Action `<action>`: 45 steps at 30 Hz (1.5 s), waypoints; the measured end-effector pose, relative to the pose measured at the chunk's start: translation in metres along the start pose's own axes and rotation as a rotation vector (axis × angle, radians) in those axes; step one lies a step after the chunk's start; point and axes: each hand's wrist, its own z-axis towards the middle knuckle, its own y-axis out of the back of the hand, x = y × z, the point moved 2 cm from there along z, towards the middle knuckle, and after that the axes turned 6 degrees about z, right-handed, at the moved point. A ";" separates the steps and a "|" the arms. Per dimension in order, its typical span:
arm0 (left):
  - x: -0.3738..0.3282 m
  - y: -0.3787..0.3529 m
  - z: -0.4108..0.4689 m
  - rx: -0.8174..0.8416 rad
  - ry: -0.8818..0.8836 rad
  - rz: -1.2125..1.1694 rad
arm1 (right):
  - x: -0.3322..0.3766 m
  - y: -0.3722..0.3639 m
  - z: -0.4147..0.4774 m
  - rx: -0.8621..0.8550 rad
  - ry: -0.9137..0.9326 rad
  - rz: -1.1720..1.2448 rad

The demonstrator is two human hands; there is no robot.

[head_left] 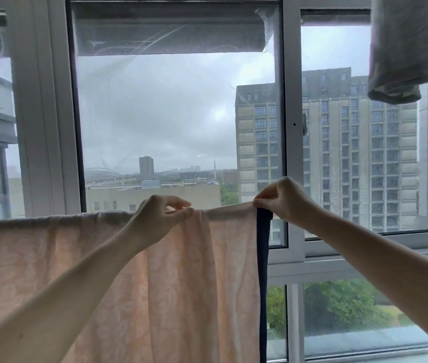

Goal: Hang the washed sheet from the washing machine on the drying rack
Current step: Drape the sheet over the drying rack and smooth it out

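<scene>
A pale peach sheet point(176, 279) with a faint flower pattern hangs draped over a horizontal bar that its top fold hides. A dark blue strip point(263, 258) runs down its right edge. My left hand point(155, 221) pinches a bunched fold on the top edge near the middle. My right hand point(283, 197) pinches the sheet's top right corner, where the peach cloth meets the blue strip. Both arms reach up and forward from the bottom of the view.
A large window point(178, 121) with white frames point(292, 142) stands right behind the sheet, with tall buildings outside. A grey garment point(406, 48) hangs from above at the upper right. Trees show through the lower panes.
</scene>
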 end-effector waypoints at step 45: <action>0.059 0.068 -0.013 0.103 -0.051 0.168 | 0.074 -0.085 0.007 0.116 0.169 -0.070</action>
